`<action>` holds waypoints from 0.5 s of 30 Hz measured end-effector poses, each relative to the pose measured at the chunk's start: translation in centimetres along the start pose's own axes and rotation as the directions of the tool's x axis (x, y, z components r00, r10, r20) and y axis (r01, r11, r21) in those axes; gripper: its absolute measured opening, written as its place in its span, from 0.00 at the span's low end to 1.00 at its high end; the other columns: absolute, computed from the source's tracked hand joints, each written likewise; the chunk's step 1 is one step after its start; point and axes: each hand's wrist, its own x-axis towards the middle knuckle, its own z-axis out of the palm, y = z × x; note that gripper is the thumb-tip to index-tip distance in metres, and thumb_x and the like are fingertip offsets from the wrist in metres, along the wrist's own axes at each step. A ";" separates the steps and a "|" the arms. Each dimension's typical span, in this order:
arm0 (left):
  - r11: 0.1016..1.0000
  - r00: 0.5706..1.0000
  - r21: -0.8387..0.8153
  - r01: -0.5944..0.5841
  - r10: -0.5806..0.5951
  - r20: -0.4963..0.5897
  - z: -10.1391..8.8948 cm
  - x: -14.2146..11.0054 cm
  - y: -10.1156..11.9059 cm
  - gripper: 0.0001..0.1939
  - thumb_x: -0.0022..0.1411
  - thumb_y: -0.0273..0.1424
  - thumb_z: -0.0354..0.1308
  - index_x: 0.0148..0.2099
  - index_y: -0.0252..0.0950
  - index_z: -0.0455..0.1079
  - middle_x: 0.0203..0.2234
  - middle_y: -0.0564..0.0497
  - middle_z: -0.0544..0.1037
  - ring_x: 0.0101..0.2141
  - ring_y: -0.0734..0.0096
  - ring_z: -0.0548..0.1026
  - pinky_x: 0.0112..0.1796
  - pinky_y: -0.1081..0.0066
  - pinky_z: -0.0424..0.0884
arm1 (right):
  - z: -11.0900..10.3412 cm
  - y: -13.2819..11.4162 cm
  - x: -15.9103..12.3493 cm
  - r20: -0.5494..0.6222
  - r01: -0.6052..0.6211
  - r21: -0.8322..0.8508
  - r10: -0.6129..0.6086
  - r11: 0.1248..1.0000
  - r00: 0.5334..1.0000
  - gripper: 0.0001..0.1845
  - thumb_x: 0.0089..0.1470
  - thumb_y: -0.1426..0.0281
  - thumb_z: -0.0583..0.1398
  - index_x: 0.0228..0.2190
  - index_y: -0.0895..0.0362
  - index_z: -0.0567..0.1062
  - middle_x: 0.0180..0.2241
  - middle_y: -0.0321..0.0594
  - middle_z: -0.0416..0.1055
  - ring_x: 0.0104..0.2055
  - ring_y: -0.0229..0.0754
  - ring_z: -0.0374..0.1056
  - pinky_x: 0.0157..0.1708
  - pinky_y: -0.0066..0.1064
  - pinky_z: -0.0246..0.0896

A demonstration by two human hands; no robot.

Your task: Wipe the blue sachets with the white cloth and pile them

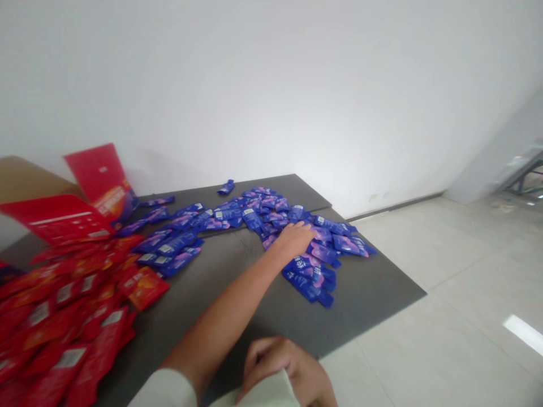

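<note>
My left hand [297, 237] reaches across the dark table and rests on a spread of small blue and purple packets [322, 254]. Its fingers lie stretched over the packets, and no packet is visibly gripped. Near the table's front edge, close to my body, my right hand [282, 362] is curled with its fingers closed. Whatever is inside that hand, if anything, is hidden. More blue packets [176, 249] run leftward along the table in an overlapping row. One blue packet [227, 187] lies apart near the wall.
Red packets [72, 316] are heaped at the left. Behind them stand an open red box [55, 217] and a brown carton [34, 178]. The dark table [373, 299] ends at a corner on the right, with pale floor tiles [462, 339] beyond. A white wall [271, 85] rises behind.
</note>
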 end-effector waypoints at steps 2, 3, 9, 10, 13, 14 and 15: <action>1.000 1.000 0.002 0.003 -0.003 0.015 -0.2 0.0 0.1 0.18 0.69 0.21 0.54 0.57 0.40 0.73 0.57 0.44 0.76 0.58 0.59 0.73 0.54 0.63 0.73 | 0.0 -0.1 0.1 -0.005 0.000 -0.017 0.000 1.000 1.000 0.43 0.52 0.34 0.60 0.37 0.65 0.85 0.30 0.44 0.72 0.29 0.36 0.65 0.32 0.27 0.66; 1.000 1.000 0.004 0.005 -0.005 0.019 -0.3 -0.1 0.1 0.18 0.69 0.21 0.54 0.57 0.40 0.73 0.57 0.44 0.76 0.58 0.59 0.72 0.54 0.62 0.73 | 0.0 -0.1 0.2 -0.012 0.002 -0.022 -0.002 1.000 1.000 0.42 0.53 0.35 0.60 0.36 0.65 0.85 0.30 0.44 0.72 0.28 0.36 0.65 0.31 0.27 0.66; 1.000 0.999 0.012 0.010 -0.011 0.031 -0.8 -0.4 -0.7 0.16 0.68 0.23 0.53 0.54 0.39 0.75 0.56 0.44 0.76 0.56 0.59 0.73 0.55 0.61 0.72 | 0.1 0.2 0.2 -0.048 0.055 0.040 -0.053 0.998 0.997 0.29 0.57 0.48 0.66 0.37 0.64 0.86 0.30 0.44 0.73 0.29 0.36 0.67 0.31 0.26 0.64; 1.000 0.999 0.011 0.011 -0.012 0.033 -0.8 -0.5 -0.9 0.16 0.68 0.23 0.53 0.54 0.39 0.75 0.56 0.44 0.77 0.56 0.60 0.74 0.55 0.62 0.72 | 0.1 0.2 0.2 -0.054 0.063 0.045 -0.061 0.997 0.997 0.29 0.57 0.48 0.66 0.38 0.64 0.86 0.30 0.44 0.73 0.29 0.36 0.67 0.31 0.26 0.64; 1.000 0.999 0.008 0.018 -0.018 0.038 -0.8 -0.6 -1.3 0.16 0.69 0.24 0.53 0.55 0.38 0.75 0.55 0.44 0.77 0.56 0.60 0.74 0.56 0.62 0.72 | 0.1 0.1 0.3 -0.060 0.060 0.041 -0.057 0.997 0.997 0.31 0.56 0.46 0.66 0.37 0.64 0.86 0.29 0.43 0.72 0.29 0.36 0.66 0.31 0.26 0.65; 1.000 0.999 0.006 0.020 -0.020 0.040 -0.8 -0.7 -1.4 0.16 0.69 0.24 0.53 0.55 0.38 0.76 0.56 0.44 0.77 0.56 0.60 0.74 0.56 0.63 0.72 | 0.1 0.0 0.3 -0.068 0.046 0.037 -0.044 0.998 0.997 0.31 0.56 0.45 0.66 0.37 0.63 0.86 0.29 0.42 0.72 0.29 0.36 0.66 0.31 0.26 0.65; 1.000 0.999 0.004 0.021 -0.021 0.043 -0.8 -0.8 -1.5 0.16 0.69 0.24 0.53 0.55 0.39 0.76 0.56 0.44 0.77 0.56 0.60 0.74 0.56 0.63 0.71 | 0.1 0.0 0.3 -0.076 0.036 0.035 -0.033 0.999 0.997 0.31 0.56 0.46 0.66 0.37 0.63 0.86 0.30 0.42 0.72 0.29 0.36 0.66 0.32 0.26 0.65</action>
